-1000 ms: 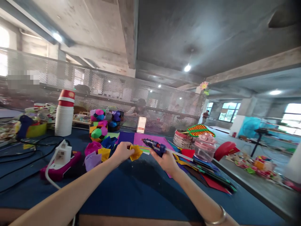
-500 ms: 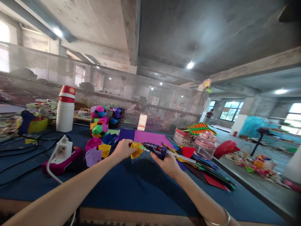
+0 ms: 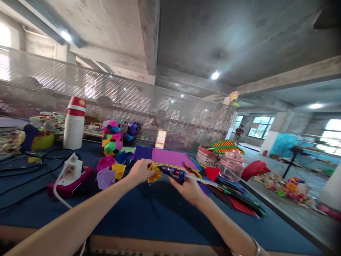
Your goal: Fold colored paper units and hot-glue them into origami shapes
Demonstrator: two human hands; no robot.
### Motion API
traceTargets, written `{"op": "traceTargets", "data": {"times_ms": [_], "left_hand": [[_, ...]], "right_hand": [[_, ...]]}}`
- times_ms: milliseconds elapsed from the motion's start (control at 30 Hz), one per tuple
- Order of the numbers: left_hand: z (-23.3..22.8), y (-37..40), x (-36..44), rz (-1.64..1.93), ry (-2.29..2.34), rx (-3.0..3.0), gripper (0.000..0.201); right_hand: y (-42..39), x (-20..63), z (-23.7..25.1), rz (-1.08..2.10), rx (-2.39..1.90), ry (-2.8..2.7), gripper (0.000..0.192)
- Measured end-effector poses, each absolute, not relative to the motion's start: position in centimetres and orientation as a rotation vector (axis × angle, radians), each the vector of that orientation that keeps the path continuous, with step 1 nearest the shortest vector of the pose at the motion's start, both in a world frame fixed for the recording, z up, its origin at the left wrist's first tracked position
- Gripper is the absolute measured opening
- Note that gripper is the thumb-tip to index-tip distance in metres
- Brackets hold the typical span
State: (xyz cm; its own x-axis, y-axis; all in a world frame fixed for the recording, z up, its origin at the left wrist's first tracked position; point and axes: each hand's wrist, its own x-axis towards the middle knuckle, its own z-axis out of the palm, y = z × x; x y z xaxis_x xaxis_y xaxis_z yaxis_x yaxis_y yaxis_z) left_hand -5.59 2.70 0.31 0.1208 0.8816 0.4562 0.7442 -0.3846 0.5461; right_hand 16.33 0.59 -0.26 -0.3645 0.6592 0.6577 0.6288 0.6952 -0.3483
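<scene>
Left hand (image 3: 140,172) pinching a folded yellow paper piece (image 3: 154,173) above the middle of the blue surface (image 3: 149,217). Right hand (image 3: 189,188) wrapped around a blue glue gun (image 3: 174,173), nozzle aimed left, tip touching or just beside the yellow piece, can't tell which. Magenta paper sheet (image 3: 170,156) lies beyond the hands toward the far edge. Folded purple and yellow pieces (image 3: 108,173) sit left of the left hand, a white power strip (image 3: 71,170) further left. Pink lidded jar (image 3: 231,165) near the right edge, white cup stack (image 3: 73,125) at far left
</scene>
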Motion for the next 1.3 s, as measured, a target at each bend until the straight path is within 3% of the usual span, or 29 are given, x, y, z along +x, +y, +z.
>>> {"op": "traceTargets", "data": {"times_ms": [1300], "left_hand": [[0.59,3.03,-6.24,1.219,1.626,2.205,0.014]], "right_hand": [[0.51,17.15,0.10,-0.131,-1.135,-2.058,0.026]]}}
